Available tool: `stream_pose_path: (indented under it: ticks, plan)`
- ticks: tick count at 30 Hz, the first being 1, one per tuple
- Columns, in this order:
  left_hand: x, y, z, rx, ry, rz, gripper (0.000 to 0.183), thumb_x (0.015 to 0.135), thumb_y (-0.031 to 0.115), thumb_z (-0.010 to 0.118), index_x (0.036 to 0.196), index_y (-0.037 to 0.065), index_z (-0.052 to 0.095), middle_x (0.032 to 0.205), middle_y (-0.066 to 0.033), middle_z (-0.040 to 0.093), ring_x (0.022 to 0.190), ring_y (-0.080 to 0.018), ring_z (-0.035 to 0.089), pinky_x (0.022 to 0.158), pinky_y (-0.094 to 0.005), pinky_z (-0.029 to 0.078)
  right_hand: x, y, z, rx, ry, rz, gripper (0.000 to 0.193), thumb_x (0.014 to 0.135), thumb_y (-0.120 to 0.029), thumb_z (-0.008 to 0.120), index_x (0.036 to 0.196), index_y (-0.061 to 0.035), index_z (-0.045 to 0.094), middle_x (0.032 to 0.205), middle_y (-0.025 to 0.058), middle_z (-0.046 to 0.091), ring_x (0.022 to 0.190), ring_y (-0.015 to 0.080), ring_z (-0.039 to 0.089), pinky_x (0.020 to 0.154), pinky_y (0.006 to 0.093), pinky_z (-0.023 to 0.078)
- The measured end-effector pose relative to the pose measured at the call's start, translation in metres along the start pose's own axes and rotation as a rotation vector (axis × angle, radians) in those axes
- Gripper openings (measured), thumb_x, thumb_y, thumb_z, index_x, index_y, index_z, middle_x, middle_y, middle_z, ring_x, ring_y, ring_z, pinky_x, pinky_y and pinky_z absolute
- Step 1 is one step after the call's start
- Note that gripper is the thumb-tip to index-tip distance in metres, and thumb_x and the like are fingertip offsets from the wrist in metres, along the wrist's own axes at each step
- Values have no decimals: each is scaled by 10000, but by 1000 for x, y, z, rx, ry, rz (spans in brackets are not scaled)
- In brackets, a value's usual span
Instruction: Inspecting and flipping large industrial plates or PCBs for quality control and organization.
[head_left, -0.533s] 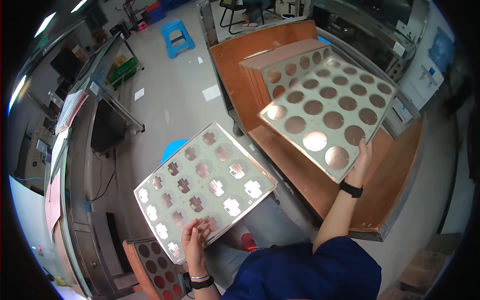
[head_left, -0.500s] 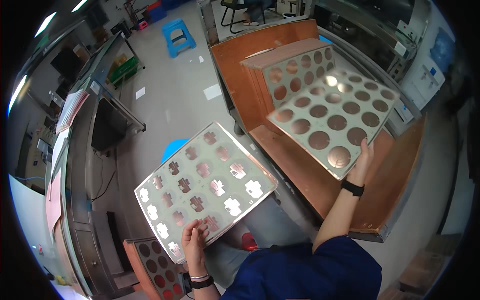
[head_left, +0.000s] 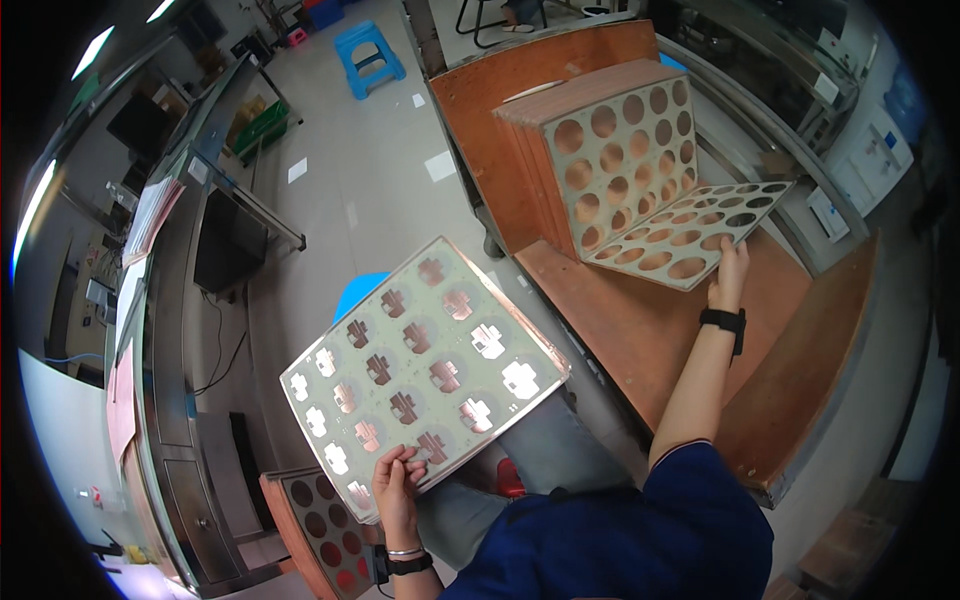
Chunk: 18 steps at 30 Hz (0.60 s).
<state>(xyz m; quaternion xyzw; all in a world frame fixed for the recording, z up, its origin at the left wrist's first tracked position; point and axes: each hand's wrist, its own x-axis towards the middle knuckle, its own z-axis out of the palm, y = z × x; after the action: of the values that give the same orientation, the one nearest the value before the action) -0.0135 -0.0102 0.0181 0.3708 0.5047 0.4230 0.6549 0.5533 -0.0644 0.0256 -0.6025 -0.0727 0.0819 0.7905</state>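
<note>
My right hand (head_left: 731,272) grips the near corner of a thin circuit board panel (head_left: 690,222) with rows of round copper discs. The panel slants low, its far-left edge at the foot of a standing stack of like panels (head_left: 625,150). Across my lap lies a pale green panel (head_left: 420,365) with cross-shaped copper patches, apparently atop others. My left hand (head_left: 397,482) rests on its near edge, fingers loosely bent and slightly apart, with nothing visible in them.
An orange-brown wooden trolley (head_left: 600,310) with raised sides carries the standing stack. More disc panels (head_left: 320,520) stand low beside my left forearm. A blue stool (head_left: 367,60) stands on the floor ahead. At left runs a long workbench (head_left: 150,330) with papers.
My right hand has lowered the disc panel and tilted it flatter, bringing it to the foot of the standing stack. The left hand stays on the lap panel, its fingers slightly more bent.
</note>
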Motion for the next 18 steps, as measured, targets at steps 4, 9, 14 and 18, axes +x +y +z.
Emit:
stream_pose_path:
  ticks: [4, 9, 14, 18]
  plan:
    - [-2, -2, 0, -8, 23, 11, 235, 971, 115, 425, 1147, -19, 502, 1060, -141, 596, 836, -164, 616, 746, -258, 530, 2, -26, 37, -124, -129, 85, 474, 917, -292, 522, 1293, -22, 421, 1257, 130, 498, 1119, 234, 524, 887, 365, 452]
    - [-1, -3, -2, -16, 31, 11, 229, 971, 109, 422, 1142, -22, 498, 1048, -149, 596, 826, -170, 618, 741, -269, 536, 10, -4, 93, -209, -373, 41, 697, 936, -497, 411, 1470, -145, 134, 1459, 152, 284, 1234, 295, 447, 953, 416, 410]
    - [-3, -2, 2, -60, 54, 35, 224, 969, 108, 424, 1137, -18, 504, 1037, -145, 599, 822, -173, 617, 734, -270, 534, -16, 75, 141, -484, -643, 340, 587, 960, -384, 426, 1462, -178, 203, 1442, 114, 331, 1112, 192, 532, 887, 385, 417]
    - [-6, -7, -16, 19, 214, 237, 204, 964, 102, 429, 1107, 1, 535, 1005, -105, 612, 816, -155, 614, 666, -229, 500, -76, 103, 145, -393, -703, 221, 473, 949, -220, 473, 1375, -43, 372, 1199, 137, 558, 978, 153, 595, 772, 237, 454]
